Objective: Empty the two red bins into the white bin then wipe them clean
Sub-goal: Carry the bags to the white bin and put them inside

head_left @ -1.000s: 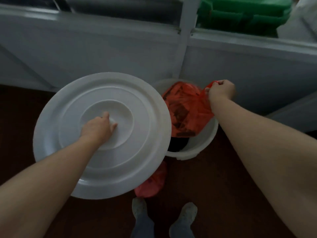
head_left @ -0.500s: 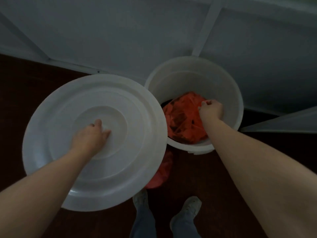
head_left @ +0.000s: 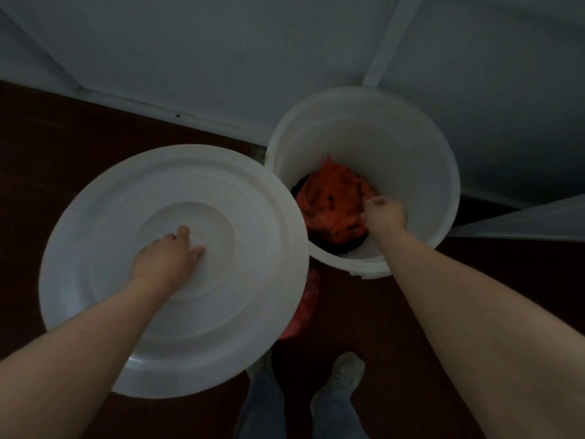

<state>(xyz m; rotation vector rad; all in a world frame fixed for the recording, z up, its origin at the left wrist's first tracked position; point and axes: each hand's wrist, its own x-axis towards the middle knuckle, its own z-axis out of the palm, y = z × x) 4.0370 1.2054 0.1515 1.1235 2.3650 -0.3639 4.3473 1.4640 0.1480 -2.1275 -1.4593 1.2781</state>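
Red bag (head_left: 335, 201) deeper; grip perhaps hidden

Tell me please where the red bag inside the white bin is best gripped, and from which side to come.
Probably at the bunched tip of the red bag, which sticks up on its far side. Come from straight above. The walls of the white bin close off every other side, and the body of the bag is wide and loose, so it would give a poor grip.
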